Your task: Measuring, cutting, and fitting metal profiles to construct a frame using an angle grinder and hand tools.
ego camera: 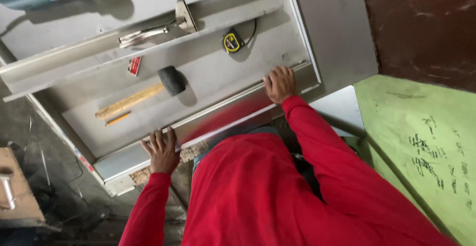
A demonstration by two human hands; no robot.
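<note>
- Left hand [161, 152], at seven o'clock, curls its fingers loosely spread over the near edge of the metal strip [223, 109], seemingly to steady it.
- Right hand [280, 83], toward three o'clock, presses down flat on the same strip, fingers close together — holding nothing.
- The strip lies along the near side of the grey panel [208, 77].
- Mallet [144, 93], pencil [118, 119] and tape measure [232, 42] lie beyond — within reach.
</note>
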